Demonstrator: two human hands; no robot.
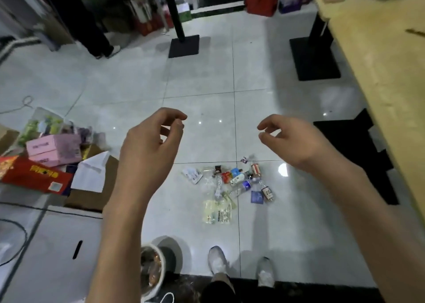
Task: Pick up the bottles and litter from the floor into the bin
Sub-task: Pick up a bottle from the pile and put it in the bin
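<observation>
A heap of small bottles (240, 176) and wrappers lies on the pale tiled floor in front of my feet. A yellowish plastic wrapper (217, 211) lies nearest me, a white packet (192, 175) at the heap's left, a blue card (257, 197) at its right. The white bin (151, 271) stands by my left foot, with litter inside. My left hand (149, 150) and my right hand (287, 137) hover high above the floor with loosely curled fingers and hold nothing.
Cardboard boxes, a pink box (54, 149) and a red box (34, 173) are piled at the left. A wooden table (377, 56) runs along the right; black table bases (184, 46) stand further back. A person's legs (96, 33) stand at the far left. Cables lie at the left.
</observation>
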